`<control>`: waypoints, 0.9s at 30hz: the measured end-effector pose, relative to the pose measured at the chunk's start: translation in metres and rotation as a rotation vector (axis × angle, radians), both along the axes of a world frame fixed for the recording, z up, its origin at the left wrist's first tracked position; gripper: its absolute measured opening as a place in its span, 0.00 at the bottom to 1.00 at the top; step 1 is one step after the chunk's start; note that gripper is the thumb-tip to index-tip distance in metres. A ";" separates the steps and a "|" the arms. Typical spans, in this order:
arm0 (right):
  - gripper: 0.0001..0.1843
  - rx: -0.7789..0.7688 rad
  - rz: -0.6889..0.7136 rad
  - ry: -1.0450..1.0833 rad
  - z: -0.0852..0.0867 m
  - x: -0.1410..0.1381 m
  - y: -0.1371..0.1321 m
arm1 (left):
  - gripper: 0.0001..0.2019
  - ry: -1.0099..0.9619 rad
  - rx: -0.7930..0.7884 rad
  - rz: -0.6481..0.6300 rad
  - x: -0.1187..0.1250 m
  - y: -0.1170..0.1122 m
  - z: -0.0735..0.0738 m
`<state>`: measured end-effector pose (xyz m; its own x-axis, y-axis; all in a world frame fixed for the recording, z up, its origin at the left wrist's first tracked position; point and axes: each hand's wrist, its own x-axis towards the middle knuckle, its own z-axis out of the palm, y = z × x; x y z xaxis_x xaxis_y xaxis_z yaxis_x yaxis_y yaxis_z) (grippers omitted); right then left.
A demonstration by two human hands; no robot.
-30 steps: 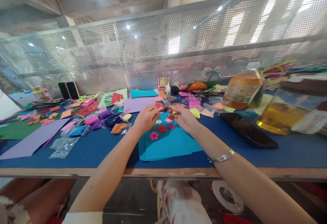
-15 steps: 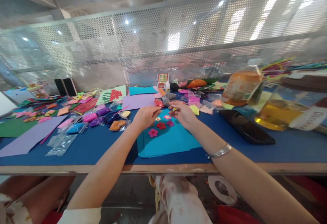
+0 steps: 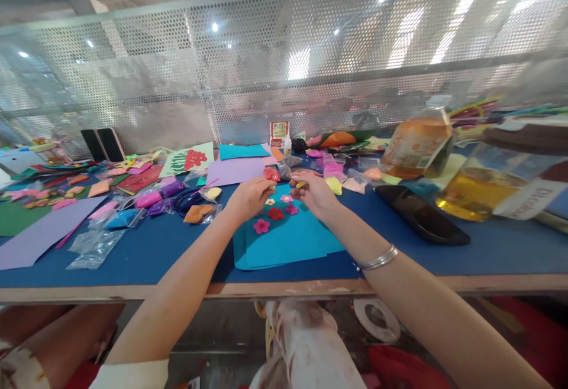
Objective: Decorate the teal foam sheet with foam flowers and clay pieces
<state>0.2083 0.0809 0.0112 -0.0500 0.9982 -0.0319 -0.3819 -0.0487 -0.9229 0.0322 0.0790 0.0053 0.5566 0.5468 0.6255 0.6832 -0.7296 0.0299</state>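
Head: orange packet (image 3: 198, 214) near flowers (image 3: 276, 214)

A black phone (image 3: 420, 214) lies on the blue table (image 3: 390, 266) near a bottle of orange drink (image 3: 415, 145) and a jar of yellow liquid (image 3: 479, 191); behind them stands a metal screen (image 3: 248, 84)

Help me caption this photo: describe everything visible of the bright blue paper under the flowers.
The bright blue paper looks like smooth card, at least two sheets overlapping slightly askew. It lies flat on the dark blue tabletop, near the front edge. Small pink, red and pale flowers rest on its surface. The left hand and right hand partly hide its far end; contact is unclear.
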 end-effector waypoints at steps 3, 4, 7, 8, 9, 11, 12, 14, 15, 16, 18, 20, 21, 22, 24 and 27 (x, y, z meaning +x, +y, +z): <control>0.05 -0.019 -0.006 0.000 0.000 0.000 0.001 | 0.10 0.030 -0.019 0.073 0.003 -0.005 0.003; 0.04 -0.024 -0.012 0.000 0.000 0.000 0.001 | 0.10 0.035 -0.033 0.099 0.003 -0.008 0.004; 0.04 -0.010 -0.013 -0.008 0.000 0.000 0.001 | 0.10 0.021 -0.054 0.118 0.005 -0.012 0.007; 0.04 -0.005 -0.010 -0.012 0.000 0.000 0.001 | 0.10 0.010 -0.045 0.101 0.005 -0.012 0.007; 0.04 -0.002 -0.007 -0.016 0.000 0.000 0.001 | 0.10 -0.006 -0.029 0.082 0.005 -0.011 0.006; 0.04 -0.001 -0.006 -0.028 0.000 0.000 0.000 | 0.12 -0.034 -0.003 0.043 0.004 -0.008 0.004; 0.04 -0.004 -0.009 -0.037 0.001 0.000 0.000 | 0.12 -0.041 -0.002 0.027 0.003 -0.007 0.002; 0.04 -0.010 -0.016 -0.064 0.001 -0.001 -0.001 | 0.09 -0.035 -0.024 0.022 0.002 -0.005 0.000; 0.05 -0.007 -0.020 -0.077 0.001 -0.002 -0.001 | 0.09 -0.027 -0.036 0.030 0.002 -0.005 0.000; 0.05 -0.002 -0.022 -0.087 0.001 -0.002 -0.001 | 0.09 -0.019 -0.043 0.043 0.002 -0.005 0.000; 0.06 0.007 -0.028 -0.100 0.000 -0.003 -0.001 | 0.12 -0.008 -0.039 0.071 0.003 -0.007 0.000; 0.06 -0.005 -0.035 -0.110 -0.001 -0.004 0.001 | 0.13 -0.005 -0.017 0.068 0.003 -0.008 0.001; 0.06 -0.017 -0.040 -0.115 -0.002 -0.004 0.002 | 0.12 -0.007 -0.006 0.057 0.003 -0.008 0.000; 0.06 -0.026 -0.044 -0.119 -0.003 -0.005 0.002 | 0.12 -0.013 0.006 0.045 0.004 -0.007 -0.001; 0.06 -0.018 -0.052 -0.122 -0.004 -0.005 0.003 | 0.11 -0.031 0.039 0.027 0.003 -0.004 -0.004; 0.06 0.014 -0.072 -0.109 -0.004 -0.004 0.004 | 0.10 -0.064 0.063 0.026 0.003 0.000 -0.008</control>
<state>0.2043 0.0847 0.0068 0.0251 0.9995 -0.0193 -0.2809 -0.0115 -0.9597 0.0352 0.0785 -0.0027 0.5003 0.5189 0.6932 0.7000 -0.7136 0.0289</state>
